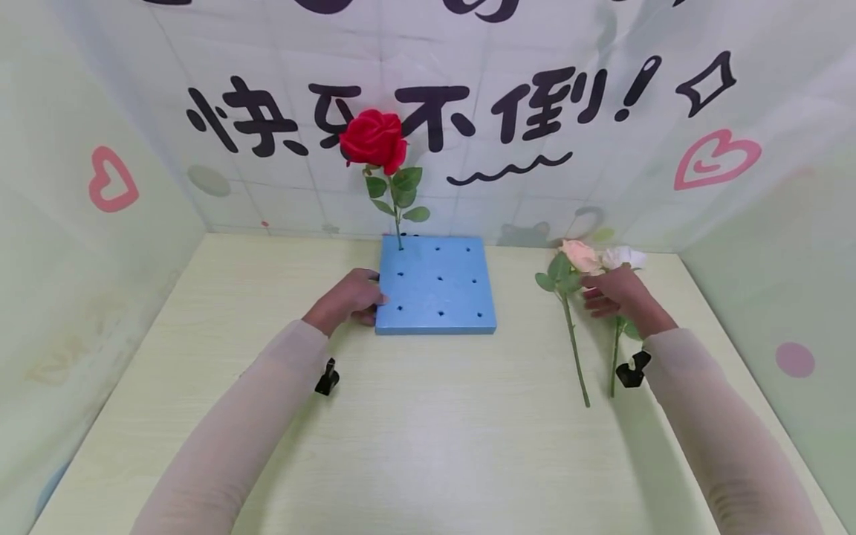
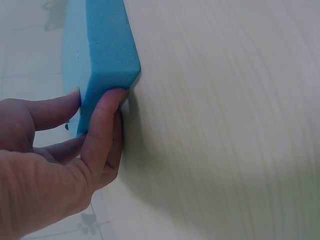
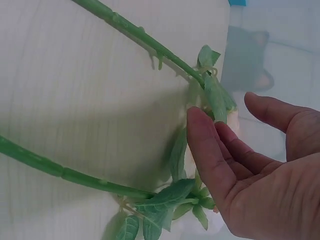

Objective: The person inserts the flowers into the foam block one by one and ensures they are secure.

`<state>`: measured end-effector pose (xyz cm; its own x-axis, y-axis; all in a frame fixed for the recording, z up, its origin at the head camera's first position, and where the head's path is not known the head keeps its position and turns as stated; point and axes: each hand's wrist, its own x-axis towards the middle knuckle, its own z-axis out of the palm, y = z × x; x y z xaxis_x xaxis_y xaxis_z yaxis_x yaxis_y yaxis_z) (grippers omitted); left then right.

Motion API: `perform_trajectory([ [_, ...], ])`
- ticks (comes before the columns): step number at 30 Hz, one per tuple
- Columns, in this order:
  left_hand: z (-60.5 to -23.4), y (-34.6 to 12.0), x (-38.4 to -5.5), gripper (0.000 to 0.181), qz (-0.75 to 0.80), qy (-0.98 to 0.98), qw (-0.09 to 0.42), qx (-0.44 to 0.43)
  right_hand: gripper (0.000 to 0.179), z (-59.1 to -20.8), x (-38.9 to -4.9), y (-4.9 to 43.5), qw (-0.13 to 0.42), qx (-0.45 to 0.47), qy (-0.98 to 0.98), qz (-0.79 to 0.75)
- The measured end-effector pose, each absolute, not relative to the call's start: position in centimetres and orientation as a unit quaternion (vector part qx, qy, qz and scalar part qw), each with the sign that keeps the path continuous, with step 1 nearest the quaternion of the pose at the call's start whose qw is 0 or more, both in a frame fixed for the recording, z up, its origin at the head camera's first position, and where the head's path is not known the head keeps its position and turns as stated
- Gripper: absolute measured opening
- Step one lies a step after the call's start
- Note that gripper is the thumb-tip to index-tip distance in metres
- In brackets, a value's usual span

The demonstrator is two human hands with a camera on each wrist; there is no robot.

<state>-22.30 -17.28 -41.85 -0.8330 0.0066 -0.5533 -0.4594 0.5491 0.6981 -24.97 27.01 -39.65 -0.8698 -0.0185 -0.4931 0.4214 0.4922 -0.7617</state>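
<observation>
A blue foam block [image 1: 455, 297] with several small holes lies on the table. My left hand [image 1: 351, 297] pinches its left edge; in the left wrist view the thumb lies against the holed face of the block [image 2: 112, 40] and the fingers against its side. One red rose [image 1: 374, 141] stands upright in the block's far left hole. To the right, my right hand [image 1: 618, 291] hovers with parted fingers over a pink rose [image 1: 579, 256] and a white rose [image 1: 623, 258], both lying down. In the right wrist view its fingertips are right by the leaves [image 3: 216, 97], thumb apart.
The pale wooden table [image 1: 428, 431] is enclosed by a printed cloth backdrop [image 1: 428, 200] behind and at both sides. Both rose stems point toward the near edge. A small black device sits at each wrist.
</observation>
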Motion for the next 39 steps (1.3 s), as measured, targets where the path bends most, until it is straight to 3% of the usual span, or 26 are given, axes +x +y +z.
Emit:
perform_trajectory([
  [14,-42.0,-17.3,-22.4,0.065,0.455,0.842,0.255,-0.138,0.020,-41.5,-24.6,25.5,0.250,0.130,0.824,-0.492],
  [24,-42.1,-17.3,-22.5,0.065,0.451,0.843,0.257,-0.139,0.031,-42.3,-25.1,24.3,0.209,0.115,0.853,-0.463],
  [39,-42.1,-17.5,-22.4,0.064,0.455,0.844,0.255,-0.129,0.021,-40.9,-24.5,24.7,0.195,0.112,0.853,-0.471],
])
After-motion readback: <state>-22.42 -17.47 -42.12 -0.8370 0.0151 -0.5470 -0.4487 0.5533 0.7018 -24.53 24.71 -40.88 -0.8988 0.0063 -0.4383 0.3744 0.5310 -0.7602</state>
